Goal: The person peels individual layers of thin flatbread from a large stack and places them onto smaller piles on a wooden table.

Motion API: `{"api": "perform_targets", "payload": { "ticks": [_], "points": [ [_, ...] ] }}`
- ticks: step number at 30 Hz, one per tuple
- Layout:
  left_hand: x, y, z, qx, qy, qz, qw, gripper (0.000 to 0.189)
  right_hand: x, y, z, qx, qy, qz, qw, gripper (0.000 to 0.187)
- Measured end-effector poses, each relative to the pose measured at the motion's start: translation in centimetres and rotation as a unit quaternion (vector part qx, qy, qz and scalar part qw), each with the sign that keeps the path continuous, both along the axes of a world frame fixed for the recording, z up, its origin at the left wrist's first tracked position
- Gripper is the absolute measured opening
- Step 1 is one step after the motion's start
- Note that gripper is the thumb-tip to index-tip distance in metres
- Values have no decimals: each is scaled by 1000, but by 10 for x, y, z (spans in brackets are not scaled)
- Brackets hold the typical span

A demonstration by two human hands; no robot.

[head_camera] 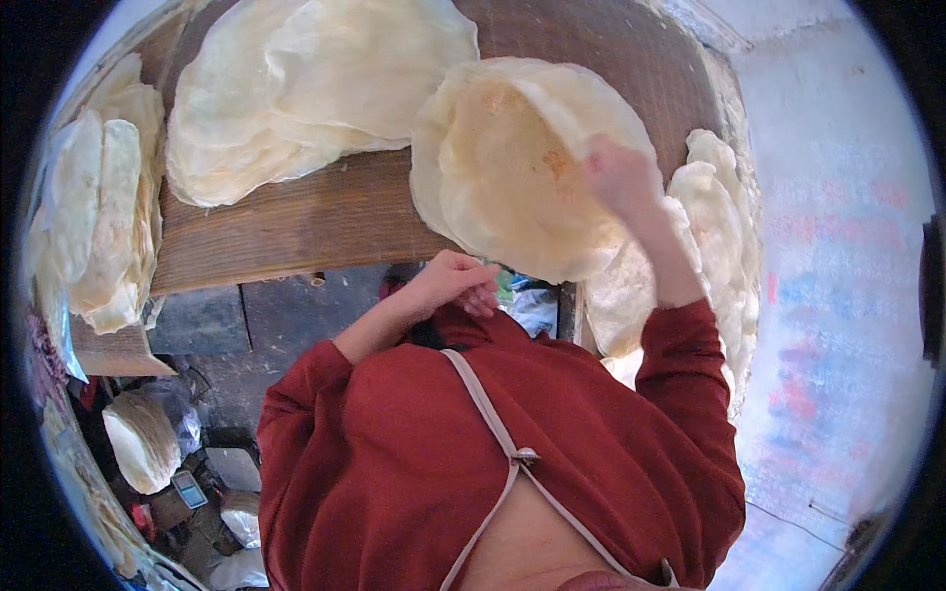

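A stack of thin round pale sheets [510,177], perhaps flatbreads, lies on the brown wooden table [295,236]; its front edge overhangs the table. The uppermost sheet has brownish patches. Over the right part of this stack is my right hand [621,173], blurred, its fingers looking closed; whether it pinches a sheet cannot be told. Close to my body, just off the front edge of the table, my left hand [458,284] has bent fingers, with nothing visible in it. A larger pile of similar sheets [310,96] rests at the back left and meets the round stack.
More sheets are piled at the far left [111,214] and along the right [709,214], beside a pale wall [828,295] bearing coloured writing. Low on the left are a bundle of stacked rounds [142,441], a small device with a screen [189,490] and plastic bags.
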State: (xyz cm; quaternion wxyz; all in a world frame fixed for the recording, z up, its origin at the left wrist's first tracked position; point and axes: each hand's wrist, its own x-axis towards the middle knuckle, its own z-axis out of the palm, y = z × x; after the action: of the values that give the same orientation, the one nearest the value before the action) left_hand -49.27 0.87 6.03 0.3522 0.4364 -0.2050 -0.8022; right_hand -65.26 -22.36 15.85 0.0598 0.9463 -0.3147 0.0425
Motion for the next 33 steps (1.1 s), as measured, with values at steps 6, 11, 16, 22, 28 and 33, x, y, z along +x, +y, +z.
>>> {"api": "perform_targets", "payload": {
  "ticks": [6, 11, 16, 22, 28, 33],
  "points": [
    [9, -34, 17, -119, 224, 264, 931, 43, 2, 64, 56, -68, -67, 140, 985, 26],
    [14, -53, -14, -138, 240, 320, 906, 40, -51, 96, -36, 305, -23, 88, 948, 29],
    [6, -46, -28, -155, 197, 284, 925, 33, 1, 95, -42, 204, -229, 85, 948, 54],
    [8, -50, -35, -177, 211, 284, 918, 32, 22, 90, -45, 228, -160, 45, 959, 67],
    [5, -49, -29, -164, 231, 301, 911, 35, 18, 88, -48, 199, -197, 79, 957, 62],
    [0, -53, -34, -165, 200, 306, 916, 44, 16, 87, -45, 182, -132, 82, 971, 36]
  ]
}}
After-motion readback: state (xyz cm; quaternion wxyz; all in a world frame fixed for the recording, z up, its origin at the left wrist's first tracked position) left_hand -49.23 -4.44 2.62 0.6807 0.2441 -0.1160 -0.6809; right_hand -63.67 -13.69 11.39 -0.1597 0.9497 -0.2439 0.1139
